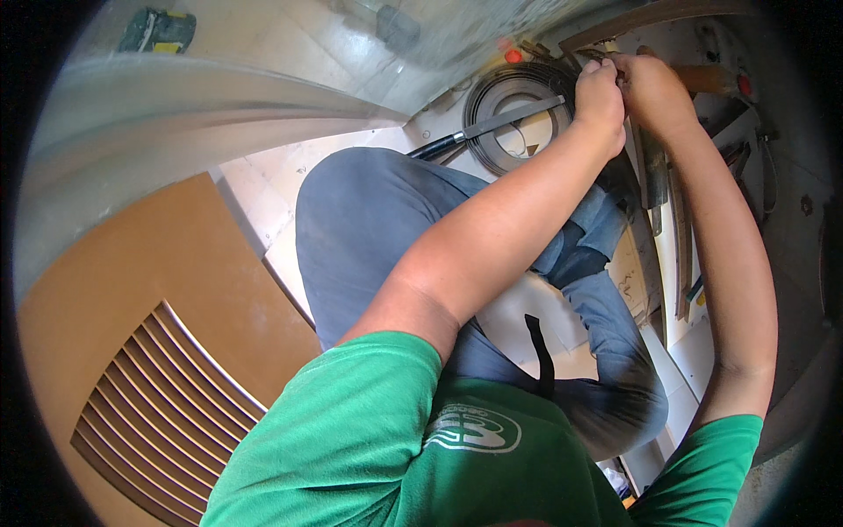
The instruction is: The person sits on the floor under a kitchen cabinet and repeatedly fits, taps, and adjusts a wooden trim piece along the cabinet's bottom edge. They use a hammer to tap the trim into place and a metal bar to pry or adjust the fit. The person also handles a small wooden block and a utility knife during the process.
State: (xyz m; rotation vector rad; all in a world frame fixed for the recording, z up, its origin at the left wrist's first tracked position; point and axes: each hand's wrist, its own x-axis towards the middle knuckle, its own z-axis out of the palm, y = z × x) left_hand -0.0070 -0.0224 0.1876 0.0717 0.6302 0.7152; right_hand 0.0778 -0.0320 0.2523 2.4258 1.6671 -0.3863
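My left hand [601,98] and my right hand [652,92] are together at the upper right, with their fingers closed. Whatever lies between the fingers is small and mostly hidden, so I cannot make it out. Just beyond the fingertips a curved brown wooden strip [654,21] runs along the top. Left of my left hand, a coil of thin dark metal band [479,104] rests on the floor. Across that coil lies a flat file [518,117] with a black handle [436,147].
A brown panel with slats [97,263] lies at the left. Translucent plastic sheeting [263,97] hangs at the upper left, with a green and yellow object [158,33] behind it. A small red round thing [513,56] sits above the coil. Long strips [681,255] lie beside my right forearm.
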